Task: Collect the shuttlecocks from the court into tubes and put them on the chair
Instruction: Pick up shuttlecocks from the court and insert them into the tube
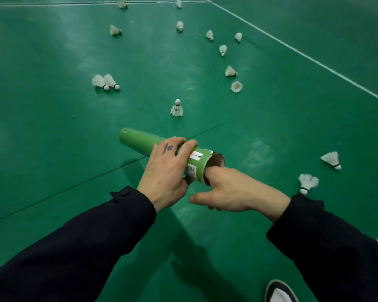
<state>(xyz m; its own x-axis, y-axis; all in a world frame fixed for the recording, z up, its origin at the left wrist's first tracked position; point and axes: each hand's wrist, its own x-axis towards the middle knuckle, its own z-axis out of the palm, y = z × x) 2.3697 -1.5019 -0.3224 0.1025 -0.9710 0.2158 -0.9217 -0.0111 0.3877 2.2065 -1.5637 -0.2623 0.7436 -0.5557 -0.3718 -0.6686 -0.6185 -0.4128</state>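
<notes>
Green court floor (52, 127) fills the view, crossed by a white line (292, 49) far right of the tube. A green cardboard tube (140, 141) is held nearly level above the floor, its open end toward the person's right. The left hand (164, 171) grips it round the middle, fingers curled over the top. The right hand (231, 190) is at the open mouth with some fingers pushed inside, thumb out below; whether they hold anything in there I cannot tell. White shuttlecocks lie scattered on the floor: one (176, 108) just beyond the tube standing on its feathers, a touching pair (106, 81) beyond it to the left, two (308, 183) to its right, others farther off. A shoe (279, 292) shows below the right sleeve (336, 247).
</notes>
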